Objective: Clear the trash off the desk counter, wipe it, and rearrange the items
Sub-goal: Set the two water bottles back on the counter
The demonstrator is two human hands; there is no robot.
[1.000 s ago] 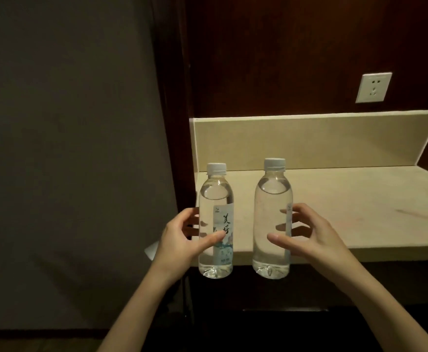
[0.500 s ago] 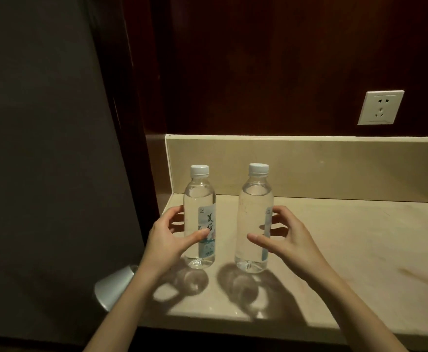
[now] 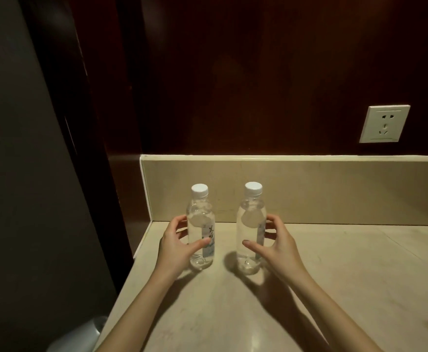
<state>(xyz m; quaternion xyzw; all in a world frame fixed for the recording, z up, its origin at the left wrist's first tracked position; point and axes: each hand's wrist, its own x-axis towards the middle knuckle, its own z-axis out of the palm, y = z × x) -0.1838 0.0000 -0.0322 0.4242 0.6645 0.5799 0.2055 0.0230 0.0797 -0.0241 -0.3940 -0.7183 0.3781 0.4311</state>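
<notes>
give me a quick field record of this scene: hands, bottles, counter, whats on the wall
left hand: grips left bottle
right hand: grips right bottle
bottles: upright, white caps on, clear liquid, apart, standing on or just above counter
counter: beige, near its left back corner
backsplash: beige, behind bottles
socket: white, on dark wood wall, upper right
bin: grey, below counter's left edge

Both bare forearms reach far from the near edge, the left hand [image 3: 176, 246] curled round the left bottle [image 3: 200, 232] with thumb across its front, the right hand [image 3: 275, 246] curled round the right bottle [image 3: 250, 229], thumb pointing left.
</notes>
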